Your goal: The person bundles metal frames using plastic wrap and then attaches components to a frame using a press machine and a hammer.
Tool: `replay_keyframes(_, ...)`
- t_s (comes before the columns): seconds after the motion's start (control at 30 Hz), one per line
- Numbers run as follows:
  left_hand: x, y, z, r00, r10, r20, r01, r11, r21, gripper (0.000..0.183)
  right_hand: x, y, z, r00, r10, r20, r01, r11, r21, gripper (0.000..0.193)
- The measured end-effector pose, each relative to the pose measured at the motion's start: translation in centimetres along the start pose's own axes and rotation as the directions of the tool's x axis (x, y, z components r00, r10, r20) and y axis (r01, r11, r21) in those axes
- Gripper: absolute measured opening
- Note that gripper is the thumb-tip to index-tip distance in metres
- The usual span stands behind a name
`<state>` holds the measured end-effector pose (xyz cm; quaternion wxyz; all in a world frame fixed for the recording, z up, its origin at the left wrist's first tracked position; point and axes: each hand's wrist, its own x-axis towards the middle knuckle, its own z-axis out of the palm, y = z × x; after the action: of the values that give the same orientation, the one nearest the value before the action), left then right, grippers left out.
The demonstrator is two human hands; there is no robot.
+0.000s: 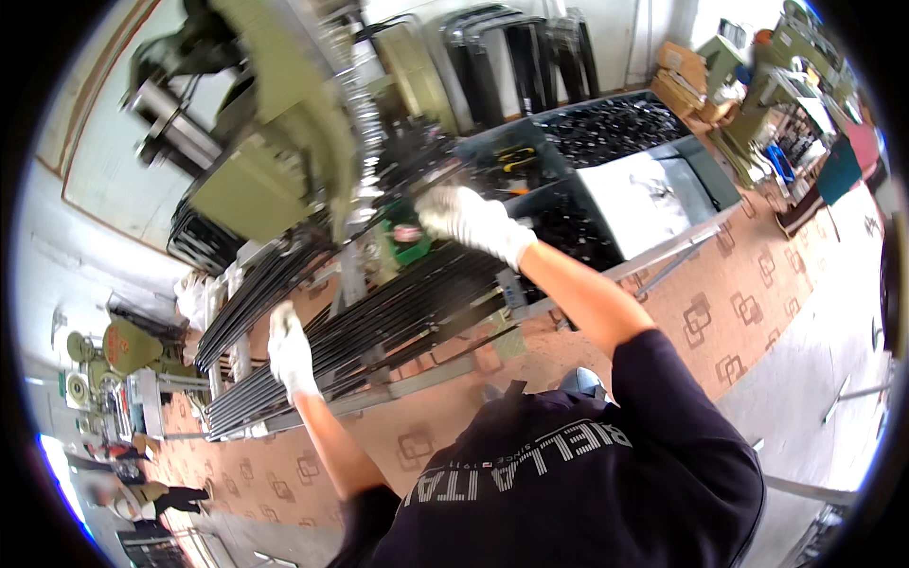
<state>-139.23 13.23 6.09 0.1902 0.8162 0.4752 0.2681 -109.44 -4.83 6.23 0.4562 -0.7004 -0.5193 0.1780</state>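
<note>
My left hand (292,352), in a white glove, is over a row of long thin black metal bars (379,317). Its fingers look curled together, and what they may hold is hidden. My right hand (473,224), also gloved in white, reaches in beside the olive-green machine (275,170); motion smears its fingertips. A small green container (409,248) with something red and white in it sits just left of that hand. Another bundle of black bars (251,303) lies farther left, under the machine.
Grey bins (620,248) on the right hold small black parts (611,131), a white sheet (634,199) and a yellow-handled tool (518,159). Black bent frames (516,57) lean on the back wall. Another person (156,497) is far left; cardboard boxes (680,80) stand back right.
</note>
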Motion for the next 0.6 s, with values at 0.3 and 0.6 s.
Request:
replay_keyframes(0.3,-26.5,30.1,16.6,0.462,0.851,0.249,-0.591,0.504,-0.63,0.019,-32.1,3.9,-14.8,0.879,0.47,0.088,-0.477,0.858,0.191,0.031)
replay_keyframes(0.6,-32.2,51.5,32.2,-0.121,0.84,0.529,-0.784,0.246,-0.57,0.025,-45.3,14.6,-31.9,0.626,0.716,-0.31,-0.28,0.577,0.767,0.021)
